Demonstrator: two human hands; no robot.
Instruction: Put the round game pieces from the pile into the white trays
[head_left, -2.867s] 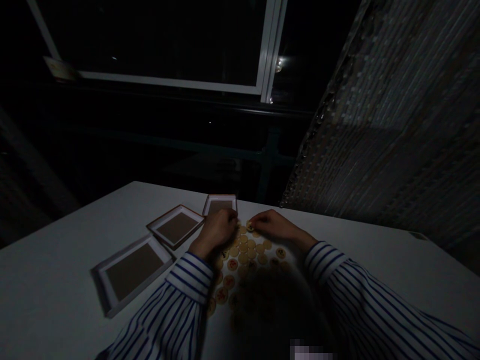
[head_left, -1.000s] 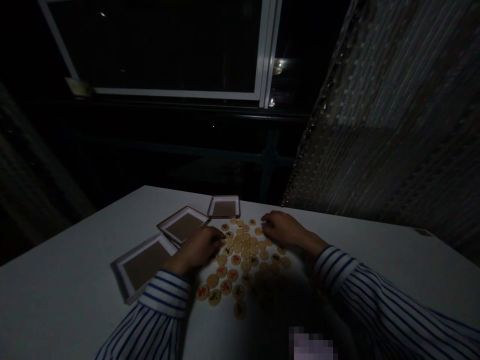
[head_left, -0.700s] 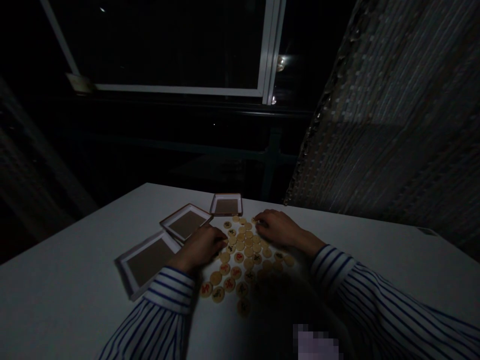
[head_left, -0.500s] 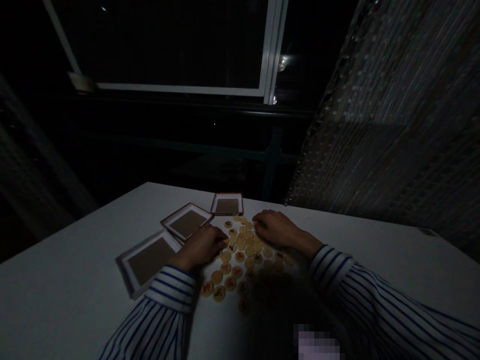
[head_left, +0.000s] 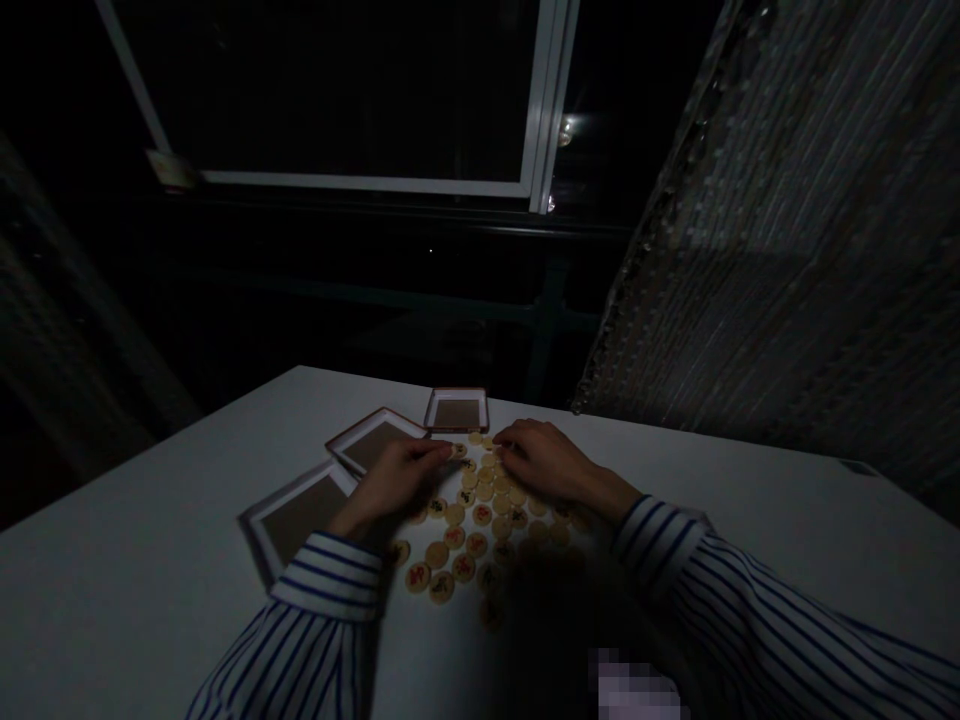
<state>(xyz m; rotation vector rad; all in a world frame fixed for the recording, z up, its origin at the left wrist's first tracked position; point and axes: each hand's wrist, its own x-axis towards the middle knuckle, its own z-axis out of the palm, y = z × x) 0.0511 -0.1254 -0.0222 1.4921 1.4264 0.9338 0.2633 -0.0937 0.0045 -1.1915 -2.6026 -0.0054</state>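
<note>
Many round wooden Chinese chess pieces (head_left: 501, 503) lie loosely spread on the white table, some with red or black characters upward and others blank. My left hand (head_left: 397, 480) is at the far left of the spread, thumb and fingers closed on one piece (head_left: 457, 452) with a dark marking. Opposite it, my right hand (head_left: 544, 458) reaches in from the right with fingers bent down together at the far pieces. Its fingertips touch the pile around a pale piece (head_left: 488, 443); whatever they may hold is hidden.
Three shallow square trays stand beyond and left of the pieces: a far one (head_left: 457, 392), a middle one (head_left: 346, 436) and a near one (head_left: 259, 545), partly behind my left forearm. The white table (head_left: 165, 540) ends before a dark window frame (head_left: 360, 183). A bead curtain (head_left: 780, 250) hangs at right.
My left hand has moved away and slightly up from the pile's left side, closing on the far-left piece and uncovering several others. My right hand has shifted slightly left.
</note>
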